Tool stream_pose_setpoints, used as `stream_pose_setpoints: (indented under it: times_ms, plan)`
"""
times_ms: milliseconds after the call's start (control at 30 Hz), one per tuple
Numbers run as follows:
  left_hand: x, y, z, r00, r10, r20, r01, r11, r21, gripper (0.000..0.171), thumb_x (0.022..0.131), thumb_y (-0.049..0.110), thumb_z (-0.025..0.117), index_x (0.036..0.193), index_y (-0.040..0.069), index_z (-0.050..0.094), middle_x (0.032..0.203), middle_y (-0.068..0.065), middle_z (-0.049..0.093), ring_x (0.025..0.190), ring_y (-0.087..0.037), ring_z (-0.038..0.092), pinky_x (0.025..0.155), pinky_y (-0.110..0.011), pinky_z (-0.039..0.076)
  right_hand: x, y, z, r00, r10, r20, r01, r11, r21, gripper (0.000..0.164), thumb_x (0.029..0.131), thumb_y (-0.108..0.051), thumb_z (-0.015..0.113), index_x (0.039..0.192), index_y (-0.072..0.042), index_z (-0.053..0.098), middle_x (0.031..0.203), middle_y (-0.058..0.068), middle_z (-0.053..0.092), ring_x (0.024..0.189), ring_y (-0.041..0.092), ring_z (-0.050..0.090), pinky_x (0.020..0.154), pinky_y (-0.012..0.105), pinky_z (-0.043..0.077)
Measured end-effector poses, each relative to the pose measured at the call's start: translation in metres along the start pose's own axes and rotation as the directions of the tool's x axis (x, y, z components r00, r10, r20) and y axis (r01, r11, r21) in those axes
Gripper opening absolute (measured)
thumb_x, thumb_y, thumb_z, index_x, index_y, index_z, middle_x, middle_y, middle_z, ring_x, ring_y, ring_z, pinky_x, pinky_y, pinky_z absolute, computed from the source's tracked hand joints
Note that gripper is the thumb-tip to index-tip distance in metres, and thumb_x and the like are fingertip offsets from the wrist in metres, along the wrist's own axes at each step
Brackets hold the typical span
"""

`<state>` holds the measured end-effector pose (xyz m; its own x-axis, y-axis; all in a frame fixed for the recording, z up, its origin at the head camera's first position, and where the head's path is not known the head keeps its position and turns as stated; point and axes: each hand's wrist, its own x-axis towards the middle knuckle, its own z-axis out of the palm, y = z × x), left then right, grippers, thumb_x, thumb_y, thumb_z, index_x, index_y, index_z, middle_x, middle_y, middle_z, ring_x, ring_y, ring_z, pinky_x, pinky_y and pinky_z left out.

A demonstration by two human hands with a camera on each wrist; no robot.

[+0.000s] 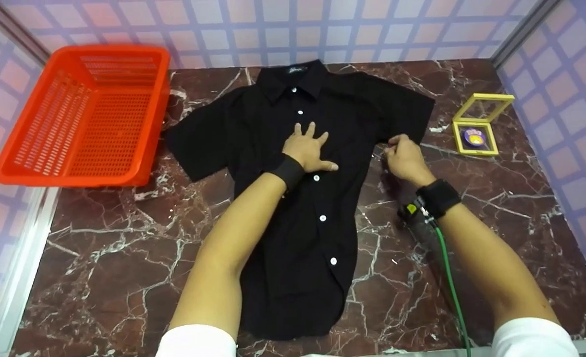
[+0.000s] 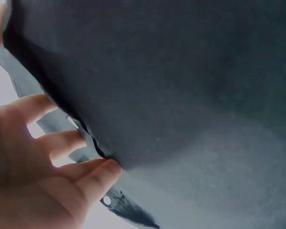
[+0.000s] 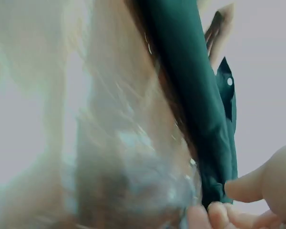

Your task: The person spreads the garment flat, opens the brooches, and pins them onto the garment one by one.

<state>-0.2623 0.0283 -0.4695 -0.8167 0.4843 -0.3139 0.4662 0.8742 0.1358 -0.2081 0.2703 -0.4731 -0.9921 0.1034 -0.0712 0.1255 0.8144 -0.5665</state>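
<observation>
A black short-sleeved button-up shirt (image 1: 293, 238) lies front up on the marble-patterned table, collar at the far side. My left hand (image 1: 306, 151) rests on its chest, fingers spread beside the white buttons. In the left wrist view, the fingertips of the left hand (image 2: 52, 162) press along a fold edge of the dark cloth (image 2: 190, 95). By the underarm of the right-side sleeve, my right hand (image 1: 406, 157) pinches the shirt's edge. The right wrist view has the thumb and fingers of the right hand (image 3: 257, 191) at the end of the dark fabric (image 3: 190, 86).
An orange-red slotted plastic basket (image 1: 151, 114) stands at the back left. A small yellow-framed case (image 1: 493, 148) sits at the back right with its lid raised and a round purple item (image 1: 474, 137) inside. A green cable (image 1: 449, 272) runs from the right wristband to the near edge.
</observation>
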Motion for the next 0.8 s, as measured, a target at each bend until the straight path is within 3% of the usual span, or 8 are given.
stream_pose_setpoints:
  times_ms: [67, 133, 233, 300, 400, 467, 633, 800]
  plan:
    - [0.000, -0.004, -0.001, 1.000, -0.001, 0.004, 0.001, 1.000, -0.003, 0.086, 0.078, 0.075, 0.042, 0.148, 0.028, 0.023, 0.154, -0.014, 0.009, 0.136, -0.046, 0.009, 0.105, -0.050, 0.027, -0.004, -0.001, 0.004, 0.999, 0.028, 0.046, -0.035, 0.987, 0.157, 0.033, 0.092, -0.006, 0.047, 0.122, 0.008, 0.049, 0.103, 0.022, 0.061, 0.092, 0.031, 0.060, 0.085, 0.040, 0.046]
    - [0.000, -0.006, -0.002, 1.000, -0.002, 0.011, 0.002, 1.000, 0.001, 0.079, 0.083, 0.072, 0.038, 0.147, 0.030, 0.023, 0.154, -0.012, 0.010, 0.136, -0.045, 0.010, 0.105, -0.051, 0.028, -0.004, -0.002, 0.008, 0.992, 0.049, 0.112, -0.086, 0.932, 0.351, 0.036, 0.093, -0.001, 0.045, 0.128, 0.010, 0.044, 0.112, 0.025, 0.058, 0.094, 0.027, 0.061, 0.086, 0.036, 0.049]
    - [0.000, -0.006, -0.003, 1.000, -0.006, 0.023, 0.006, 1.000, 0.018, 0.071, 0.087, 0.067, 0.036, 0.147, 0.031, 0.023, 0.154, -0.010, 0.010, 0.137, -0.043, 0.010, 0.105, -0.051, 0.028, -0.002, -0.005, 0.012, 0.971, 0.080, 0.224, -0.207, 0.748, 0.630, 0.046, 0.093, 0.006, 0.043, 0.137, 0.013, 0.030, 0.125, 0.029, 0.049, 0.097, 0.023, 0.061, 0.088, 0.031, 0.048]
    - [0.001, -0.005, -0.003, 1.000, 0.001, 0.029, -0.001, 1.000, 0.030, 0.069, 0.088, 0.065, 0.036, 0.147, 0.032, 0.022, 0.155, -0.009, 0.009, 0.137, -0.042, 0.009, 0.104, -0.051, 0.029, 0.000, -0.005, 0.013, 0.956, 0.086, 0.281, -0.273, 0.620, 0.736, 0.052, 0.092, 0.008, 0.043, 0.139, 0.013, 0.022, 0.129, 0.029, 0.044, 0.097, 0.019, 0.059, 0.088, 0.028, 0.047]
    - [0.003, -0.003, -0.003, 0.999, 0.014, 0.036, -0.015, 0.999, 0.034, 0.069, 0.088, 0.064, 0.038, 0.147, 0.033, 0.022, 0.155, -0.009, 0.009, 0.137, -0.043, 0.009, 0.104, -0.051, 0.029, 0.003, -0.003, 0.013, 0.925, 0.113, 0.361, -0.372, 0.448, 0.813, 0.052, 0.090, 0.010, 0.044, 0.138, 0.014, 0.024, 0.120, 0.023, 0.051, 0.087, 0.015, 0.060, 0.079, 0.022, 0.050]
    - [0.004, -0.002, -0.002, 0.999, 0.018, 0.042, -0.019, 0.999, 0.036, 0.069, 0.088, 0.064, 0.039, 0.147, 0.033, 0.022, 0.155, -0.009, 0.009, 0.137, -0.043, 0.009, 0.104, -0.051, 0.030, 0.004, -0.001, 0.011, 0.903, 0.122, 0.411, -0.427, 0.360, 0.830, 0.045, 0.090, 0.010, 0.044, 0.133, 0.013, 0.030, 0.109, 0.018, 0.055, 0.079, 0.014, 0.059, 0.069, 0.019, 0.049]
    - [0.003, -0.003, -0.004, 0.998, 0.004, 0.057, -0.006, 0.999, 0.046, 0.065, 0.090, 0.060, 0.038, 0.147, 0.035, 0.019, 0.155, -0.007, 0.007, 0.138, -0.041, 0.008, 0.103, -0.049, 0.032, 0.007, -0.002, 0.009, 0.855, 0.082, 0.512, -0.517, 0.200, 0.832, 0.013, 0.090, 0.011, 0.044, 0.101, 0.009, 0.051, 0.089, 0.012, 0.057, 0.067, 0.015, 0.054, 0.056, 0.019, 0.044]
    - [0.001, -0.008, -0.005, 0.999, 0.003, 0.050, -0.006, 0.999, 0.053, 0.058, 0.094, 0.048, 0.042, 0.147, 0.036, 0.020, 0.155, -0.007, 0.008, 0.138, -0.041, 0.008, 0.101, -0.049, 0.034, 0.012, -0.007, 0.007, 0.806, 0.047, 0.590, -0.592, 0.041, 0.805, 0.014, 0.091, 0.008, 0.047, 0.084, 0.008, 0.059, 0.079, 0.013, 0.057, 0.060, 0.015, 0.054, 0.053, 0.017, 0.045]
